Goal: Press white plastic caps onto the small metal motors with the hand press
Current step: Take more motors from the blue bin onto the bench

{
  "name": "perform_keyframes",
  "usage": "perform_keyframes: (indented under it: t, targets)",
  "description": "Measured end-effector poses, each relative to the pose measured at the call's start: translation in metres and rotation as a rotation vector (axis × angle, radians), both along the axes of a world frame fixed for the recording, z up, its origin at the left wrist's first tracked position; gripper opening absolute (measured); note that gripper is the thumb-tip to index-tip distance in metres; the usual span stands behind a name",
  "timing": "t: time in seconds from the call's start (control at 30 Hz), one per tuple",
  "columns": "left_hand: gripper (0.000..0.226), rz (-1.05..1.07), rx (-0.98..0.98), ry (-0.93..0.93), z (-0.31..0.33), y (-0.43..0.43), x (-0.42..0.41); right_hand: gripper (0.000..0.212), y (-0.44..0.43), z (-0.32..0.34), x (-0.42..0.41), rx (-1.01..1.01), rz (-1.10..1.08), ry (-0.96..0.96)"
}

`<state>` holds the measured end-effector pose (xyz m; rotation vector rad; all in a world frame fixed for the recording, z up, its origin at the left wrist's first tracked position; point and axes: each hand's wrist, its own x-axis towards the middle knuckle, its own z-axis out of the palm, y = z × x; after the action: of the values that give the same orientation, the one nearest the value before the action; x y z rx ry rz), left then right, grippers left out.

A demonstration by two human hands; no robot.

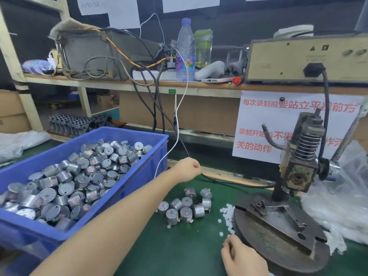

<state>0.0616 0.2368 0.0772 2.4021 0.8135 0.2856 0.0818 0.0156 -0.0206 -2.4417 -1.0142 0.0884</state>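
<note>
Several white caps (229, 215) just beyond right grip (244, 257), loose motors (186, 202) near left grip (188, 168); both curled, contents hidden.

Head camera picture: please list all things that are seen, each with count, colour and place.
bin: one, blue, left, full of silver motors
loose motors: about nine, silver, on mat between bin and press
caps: many, white, by press base
press: one, dark metal, right
mat: one, green, on table
bottle: one, clear, on shelf
cup: one, green, shelf beside bottle
box: one, beige, shelf right
sign: one, white with red text, behind press
left hand: one, fingers curled, beyond loose motors
right hand: one, fingers curled, at press base
</note>
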Motion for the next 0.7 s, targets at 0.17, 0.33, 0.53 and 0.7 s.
perform_keyframes:
  t: [0.17, 0.33, 0.53, 0.7]
  targets:
    - [0.017, 0.035, 0.033, -0.211, 0.049, 0.013, -0.038, 0.016, -0.002, -0.001, -0.002, 0.057, 0.025, 0.011]
    - [0.021, 0.343, 0.199, -0.289, 0.045, 0.053, -0.091, 0.022, -0.007, -0.005, -0.003, 0.158, 0.070, 0.106]
    - [0.027, 0.345, 0.099, 0.562, -0.002, 0.095, -0.168, 0.015, -0.009, -0.011, 0.001, 0.291, 0.095, 0.157]
    - [0.039, 0.311, -0.193, 0.729, -0.007, 0.104, -0.175, 0.013, -0.006, -0.015, 0.005, 0.313, 0.096, 0.162]
